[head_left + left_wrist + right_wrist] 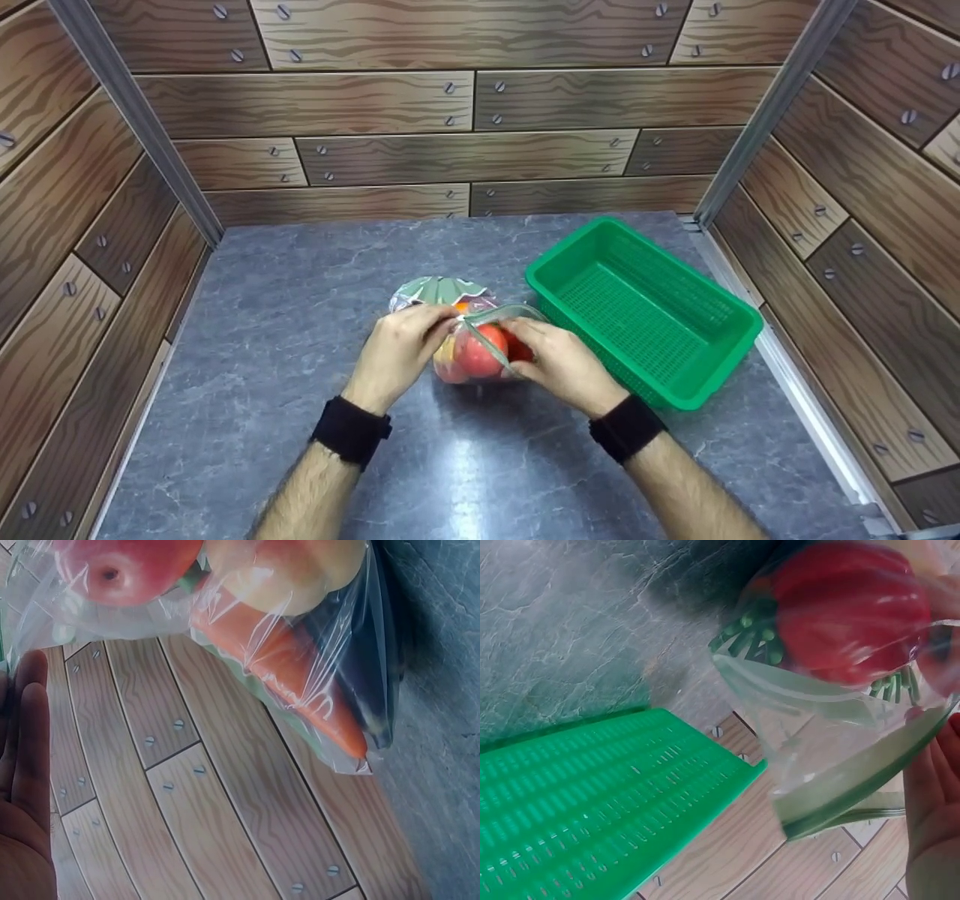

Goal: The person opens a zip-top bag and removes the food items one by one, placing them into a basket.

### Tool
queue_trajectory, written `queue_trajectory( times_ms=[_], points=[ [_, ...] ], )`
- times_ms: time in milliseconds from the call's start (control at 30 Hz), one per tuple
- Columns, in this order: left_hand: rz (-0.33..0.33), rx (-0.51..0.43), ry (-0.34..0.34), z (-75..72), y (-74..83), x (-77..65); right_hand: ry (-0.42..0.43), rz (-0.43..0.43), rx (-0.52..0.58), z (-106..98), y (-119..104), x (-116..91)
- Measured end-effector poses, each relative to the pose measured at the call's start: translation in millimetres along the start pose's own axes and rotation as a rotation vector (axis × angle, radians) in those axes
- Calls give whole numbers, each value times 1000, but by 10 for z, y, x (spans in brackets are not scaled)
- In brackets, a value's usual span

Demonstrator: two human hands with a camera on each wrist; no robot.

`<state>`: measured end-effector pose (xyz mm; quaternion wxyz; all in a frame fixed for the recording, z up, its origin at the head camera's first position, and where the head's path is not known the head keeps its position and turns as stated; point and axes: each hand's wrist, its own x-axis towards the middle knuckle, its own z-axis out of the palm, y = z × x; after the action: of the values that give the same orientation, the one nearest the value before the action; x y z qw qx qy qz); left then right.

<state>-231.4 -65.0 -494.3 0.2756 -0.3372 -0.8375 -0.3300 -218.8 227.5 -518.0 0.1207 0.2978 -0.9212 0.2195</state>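
Note:
A clear zip bag (486,339) with green edge strips sits mid-table, its mouth spread apart. My left hand (394,346) pinches the left corner of the mouth between thumb and fingertips. On the other side my right hand (564,361) holds the rim, thumb at the near strip and fingers at the far one. Through the plastic show a red round fruit (481,352), a red bell pepper (847,611), a carrot (281,664), a yellowish peach-like fruit (277,577) and a long dark purple vegetable (367,675). Other contents are partly hidden.
A green plastic basket (750,324) with slotted sides stands just right of the bag, its inside bare. Wood-patterned walls (375,101) enclose the grey marbled table (300,270) at the back and both sides.

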Motion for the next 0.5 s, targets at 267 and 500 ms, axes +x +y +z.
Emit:
queue_trajectory(
  times_ms=[267, 500],
  points=[
    [8, -37, 14, 35, -27, -34, -92, 34, 36, 68, -39, 92],
    [-30, -32, -10, 37, -70, -65, -112, 13, 12, 171, -48, 213]
  ],
)
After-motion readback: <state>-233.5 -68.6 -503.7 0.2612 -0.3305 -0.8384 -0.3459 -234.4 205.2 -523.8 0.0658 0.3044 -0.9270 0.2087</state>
